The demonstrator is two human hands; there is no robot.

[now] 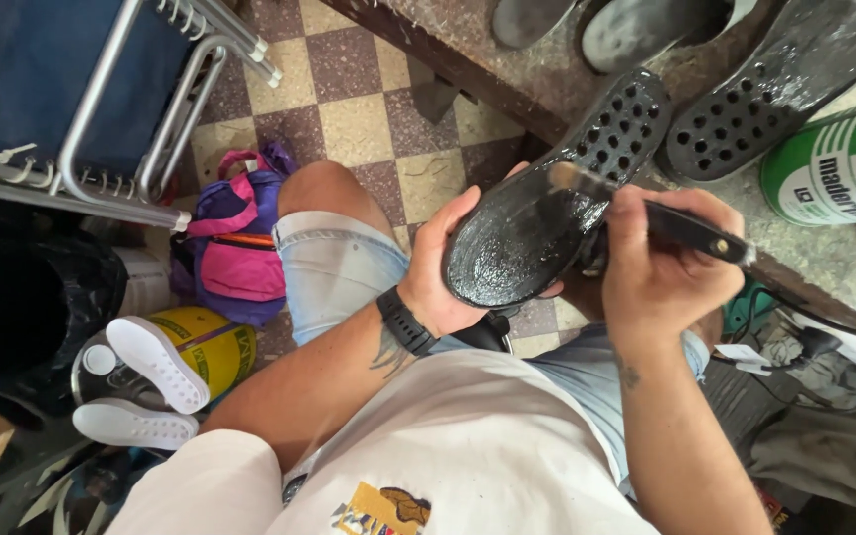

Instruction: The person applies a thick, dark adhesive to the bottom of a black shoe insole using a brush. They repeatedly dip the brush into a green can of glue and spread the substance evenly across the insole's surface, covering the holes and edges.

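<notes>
My left hand (440,266) grips a black rubber shoe sole (547,213) from its left edge, holding it tilted over my lap. Its heel half is shiny and wet, and its toe half has rows of holes. My right hand (651,260) is closed around the black handle of a brush (686,228), whose bristle tip rests on the middle of the sole. A black watch sits on my left wrist.
A worn bench edge (507,74) carries more black soles (775,84) and a green tin (839,163). On the floor at left lie a pink and purple bag (240,248), two white soles (156,362) on a yellow tin, and a folded metal chair frame (111,119).
</notes>
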